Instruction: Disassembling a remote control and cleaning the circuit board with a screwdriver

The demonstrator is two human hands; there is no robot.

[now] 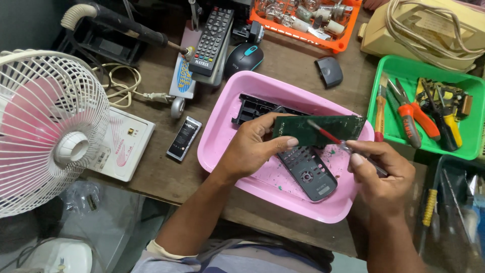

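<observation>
Cluttered and brown, the bench point(283, 60) carries a pink tray point(222, 146) right under me, likely there to catch loose parts. My left hand point(250, 149) pinches one green circuit board point(318, 130) by its near edge, holding it level over the tray so its face stays open to the tool. My right hand point(379, 169) is closed around one small red-handled tool point(328, 136), perhaps a brush or a screwdriver; its tip rests on the board. Two black remote shell pieces lie in the tray: the keypad front point(308, 172) beneath the board and a back frame point(252, 108) behind it. Off to the right, a green tray point(429, 68) keeps pliers handy, and I count one white fan point(45, 126) at left.
</observation>
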